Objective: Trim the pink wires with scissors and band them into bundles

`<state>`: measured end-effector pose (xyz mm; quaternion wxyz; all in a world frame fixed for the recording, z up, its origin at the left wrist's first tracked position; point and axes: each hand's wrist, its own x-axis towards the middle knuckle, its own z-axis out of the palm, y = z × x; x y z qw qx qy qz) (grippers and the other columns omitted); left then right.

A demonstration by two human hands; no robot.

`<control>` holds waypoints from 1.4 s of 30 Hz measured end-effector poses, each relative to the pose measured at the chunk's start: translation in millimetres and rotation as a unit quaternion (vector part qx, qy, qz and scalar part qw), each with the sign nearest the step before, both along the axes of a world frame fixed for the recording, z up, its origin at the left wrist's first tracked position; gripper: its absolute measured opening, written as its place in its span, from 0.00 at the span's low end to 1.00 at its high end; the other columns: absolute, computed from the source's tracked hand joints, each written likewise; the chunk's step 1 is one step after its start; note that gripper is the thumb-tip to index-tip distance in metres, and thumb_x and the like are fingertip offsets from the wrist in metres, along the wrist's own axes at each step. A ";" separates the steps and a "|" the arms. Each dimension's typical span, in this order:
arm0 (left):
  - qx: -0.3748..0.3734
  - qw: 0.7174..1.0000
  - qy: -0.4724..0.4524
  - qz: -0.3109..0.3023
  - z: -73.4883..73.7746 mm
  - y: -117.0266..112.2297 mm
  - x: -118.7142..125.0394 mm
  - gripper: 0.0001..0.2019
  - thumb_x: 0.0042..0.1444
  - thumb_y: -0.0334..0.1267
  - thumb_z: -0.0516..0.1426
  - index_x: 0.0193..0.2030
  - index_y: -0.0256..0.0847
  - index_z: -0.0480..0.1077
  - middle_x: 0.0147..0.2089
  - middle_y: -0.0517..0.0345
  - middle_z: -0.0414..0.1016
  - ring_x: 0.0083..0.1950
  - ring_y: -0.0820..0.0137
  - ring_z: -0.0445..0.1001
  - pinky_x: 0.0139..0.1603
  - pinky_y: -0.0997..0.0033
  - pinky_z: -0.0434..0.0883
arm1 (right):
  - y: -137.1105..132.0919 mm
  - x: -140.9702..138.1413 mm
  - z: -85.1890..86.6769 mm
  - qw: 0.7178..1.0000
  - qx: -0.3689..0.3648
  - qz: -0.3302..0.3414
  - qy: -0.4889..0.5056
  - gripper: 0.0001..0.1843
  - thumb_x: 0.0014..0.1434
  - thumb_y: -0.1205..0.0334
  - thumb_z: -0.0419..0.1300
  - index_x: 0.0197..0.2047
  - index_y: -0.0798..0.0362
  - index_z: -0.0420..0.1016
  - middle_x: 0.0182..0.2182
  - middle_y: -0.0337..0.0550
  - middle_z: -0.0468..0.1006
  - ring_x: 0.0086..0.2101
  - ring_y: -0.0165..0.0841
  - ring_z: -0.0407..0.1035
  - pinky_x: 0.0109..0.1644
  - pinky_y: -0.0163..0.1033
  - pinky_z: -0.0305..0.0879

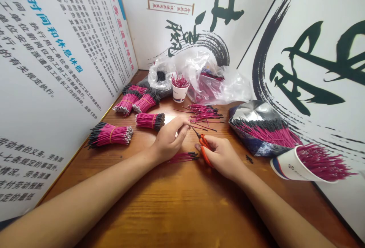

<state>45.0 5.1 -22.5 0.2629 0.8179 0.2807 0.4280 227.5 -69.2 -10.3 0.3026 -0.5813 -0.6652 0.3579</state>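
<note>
My left hand (172,137) is over the middle of the table, thumb and fingertips pinched together on something too small to make out. In my right hand (224,156) is a pair of scissors (204,145) with orange handles. Their dark, narrow tip points up and left, close to my left fingertips. Below the two hands lies a small row of pink wires (184,157) with black ends. A loose pile of pink wires (203,114) spreads just beyond my fingertips. Left of my left hand is a banded bundle of pink wires (148,121).
More banded bundles (110,135) lie along the left wall panel. At the back stand a paper cup of wires (180,93) and clear plastic bags (196,67). On the right are an open foil bag (251,105), a tilted paper cup (286,163) and small black pieces (249,159).
</note>
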 end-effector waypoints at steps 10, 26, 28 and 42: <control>0.000 1.000 0.009 0.005 -0.5 0.2 0.7 0.09 0.67 0.34 0.47 0.38 0.39 0.66 0.34 0.58 0.69 0.35 0.72 0.66 0.39 0.72 0.64 | 1.2 2.5 -2.4 0.999 0.020 -0.022 -0.020 0.19 0.62 0.55 0.57 0.23 0.52 0.57 0.18 0.33 0.59 0.22 0.27 0.54 0.27 0.33 0.50; 0.008 1.000 0.013 0.004 -0.8 0.5 0.4 0.10 0.67 0.35 0.46 0.36 0.39 0.65 0.33 0.59 0.67 0.35 0.71 0.65 0.39 0.71 0.64 | 0.2 2.0 -2.4 1.000 0.004 -0.012 -0.010 0.19 0.63 0.53 0.56 0.23 0.51 0.59 0.17 0.33 0.61 0.21 0.28 0.57 0.25 0.32 0.52; 0.005 1.000 0.013 0.004 -0.6 0.7 0.4 0.10 0.67 0.35 0.46 0.36 0.39 0.65 0.33 0.58 0.67 0.35 0.71 0.66 0.38 0.71 0.64 | 0.5 1.8 -2.7 1.000 0.005 -0.013 -0.005 0.19 0.63 0.54 0.56 0.23 0.51 0.59 0.17 0.33 0.61 0.21 0.28 0.57 0.25 0.32 0.52; -0.005 1.000 0.011 0.008 0.2 -0.2 1.0 0.10 0.67 0.35 0.46 0.36 0.39 0.65 0.32 0.59 0.67 0.34 0.71 0.66 0.38 0.71 0.64 | 0.4 0.5 0.3 0.999 0.018 -0.016 -0.031 0.19 0.61 0.53 0.57 0.22 0.51 0.60 0.18 0.34 0.63 0.22 0.28 0.57 0.26 0.33 0.52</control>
